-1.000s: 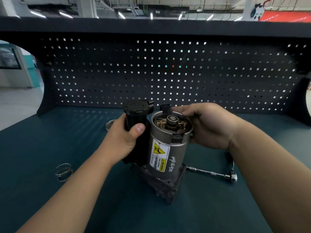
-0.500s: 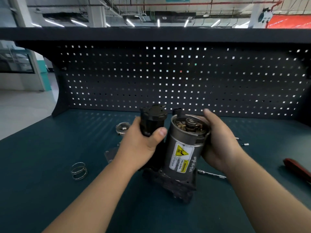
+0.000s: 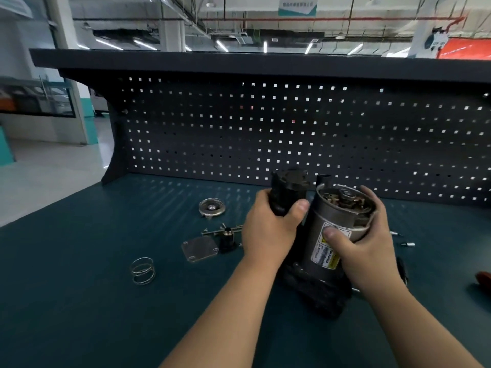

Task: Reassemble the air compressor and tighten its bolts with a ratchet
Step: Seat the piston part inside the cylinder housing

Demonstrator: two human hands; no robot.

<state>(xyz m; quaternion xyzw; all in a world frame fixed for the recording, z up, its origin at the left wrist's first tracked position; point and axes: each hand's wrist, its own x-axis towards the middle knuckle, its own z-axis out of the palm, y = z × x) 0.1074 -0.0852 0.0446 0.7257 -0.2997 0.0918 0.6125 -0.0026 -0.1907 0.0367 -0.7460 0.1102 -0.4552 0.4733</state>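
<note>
Left grip (image 3: pixel 268 229) wraps the compressor's (image 3: pixel 318 293) black cylinder (image 3: pixel 289 187), right grip (image 3: pixel 364 251) its motor (image 3: pixel 342 219). Left of it plate (image 3: pixel 200 248), spring (image 3: pixel 143 270) and cap (image 3: pixel 211 207) lie loose; reassembly and bolting likely remain.

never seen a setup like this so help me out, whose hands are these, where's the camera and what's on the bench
No robot here: a person works bare-handed, filmed by one camera on their head, looking forward and down. The left hand grips the black cylinder of the air compressor; the right hand wraps its silver motor can. On the green bench lie a wire spring, a square plate, a round metal cap and small bolts. A pegboard stands behind.
</note>
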